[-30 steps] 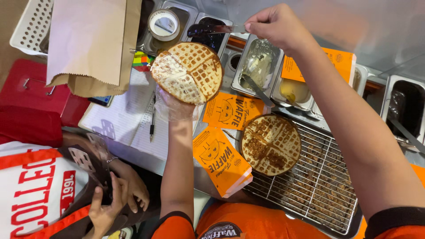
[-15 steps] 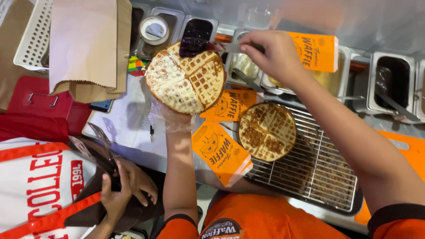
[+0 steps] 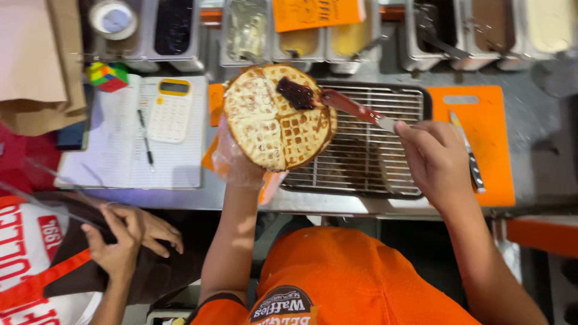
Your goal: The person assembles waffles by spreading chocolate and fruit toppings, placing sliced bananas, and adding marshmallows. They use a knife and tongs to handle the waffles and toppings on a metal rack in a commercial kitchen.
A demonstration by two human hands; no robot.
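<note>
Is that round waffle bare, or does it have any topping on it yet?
Partly topped. The waffle, held up by the left hand, has one dark jam blob near its edge, under the spreader in the right hand; the rest looks bare.

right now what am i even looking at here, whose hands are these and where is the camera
The camera sits on a person's head and looks straight down, so the two arms reaching up from the bottom are that person's own. There is no machine.

The left hand, in a thin clear glove, holds up a round waffle. The right hand holds a spreading knife whose tip puts a dark blob of jam on the waffle.

Below them is a metal counter with a wire rack, an orange cutting board with a second knife, and a row of topping tubs along the back. To the left lie an open notebook with a pen and a calculator.

The hands at bottom left belong to another person.
</note>
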